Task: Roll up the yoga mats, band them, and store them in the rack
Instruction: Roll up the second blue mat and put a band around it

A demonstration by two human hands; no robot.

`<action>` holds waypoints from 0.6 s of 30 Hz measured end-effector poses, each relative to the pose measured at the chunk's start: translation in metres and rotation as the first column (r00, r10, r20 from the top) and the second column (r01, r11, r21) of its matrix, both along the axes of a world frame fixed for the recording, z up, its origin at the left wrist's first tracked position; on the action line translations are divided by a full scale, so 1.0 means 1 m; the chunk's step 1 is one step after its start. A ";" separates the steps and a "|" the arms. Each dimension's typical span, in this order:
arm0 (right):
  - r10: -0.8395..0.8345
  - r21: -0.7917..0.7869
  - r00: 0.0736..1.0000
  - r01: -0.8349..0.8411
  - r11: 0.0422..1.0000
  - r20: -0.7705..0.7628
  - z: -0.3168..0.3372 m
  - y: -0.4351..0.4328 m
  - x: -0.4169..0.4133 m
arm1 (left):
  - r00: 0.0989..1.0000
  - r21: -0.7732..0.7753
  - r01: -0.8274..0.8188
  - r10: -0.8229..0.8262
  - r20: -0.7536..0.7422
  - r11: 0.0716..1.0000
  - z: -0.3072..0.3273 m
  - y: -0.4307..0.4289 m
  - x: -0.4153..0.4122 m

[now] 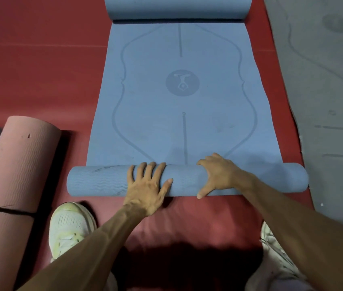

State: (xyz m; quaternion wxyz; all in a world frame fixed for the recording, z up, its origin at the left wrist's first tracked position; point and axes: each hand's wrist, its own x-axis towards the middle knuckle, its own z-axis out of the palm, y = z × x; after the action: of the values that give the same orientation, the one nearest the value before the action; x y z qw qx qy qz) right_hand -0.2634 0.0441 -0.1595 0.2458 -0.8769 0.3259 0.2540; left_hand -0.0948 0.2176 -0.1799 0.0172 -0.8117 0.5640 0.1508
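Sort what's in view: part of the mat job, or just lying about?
Job: blue mat, partly rolled, left hand pressing on it, right hand curled over it; pink mat, rolled, with black band; grey mat, flat.
Not job: white shoes, red floor.

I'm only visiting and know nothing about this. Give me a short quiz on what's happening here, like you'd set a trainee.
1. True or false: the left hand and the right hand both lie on the rolled near end of the blue mat.
2. The band round the rolled pink mat is: A black, B white, C green.
3. Fill in: the flat grey mat lies on the blue mat's ____ side.
Key: 1 true; 2 A; 3 right.
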 end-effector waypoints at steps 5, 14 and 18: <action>0.074 -0.196 0.982 -0.040 0.980 0.173 -0.010 0.010 -0.015 | 1.000 0.058 0.008 -0.007 -0.010 0.998 0.004 -0.011 0.006; 0.162 -0.589 0.925 0.078 0.804 0.343 -0.032 0.042 -0.038 | 0.999 0.096 -0.004 0.007 -0.036 0.995 0.006 -0.050 0.027; 0.249 -0.658 0.929 -0.009 0.753 0.273 -0.038 0.037 -0.038 | 0.996 0.074 -0.026 0.032 -0.080 0.997 0.002 -0.065 0.036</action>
State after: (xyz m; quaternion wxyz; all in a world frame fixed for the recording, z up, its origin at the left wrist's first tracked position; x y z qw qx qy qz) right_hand -0.3009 0.0811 -0.1976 -0.0366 -0.9584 0.2828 -0.0144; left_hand -0.0586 0.1525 -0.1775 0.0214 -0.8117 0.5467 0.2044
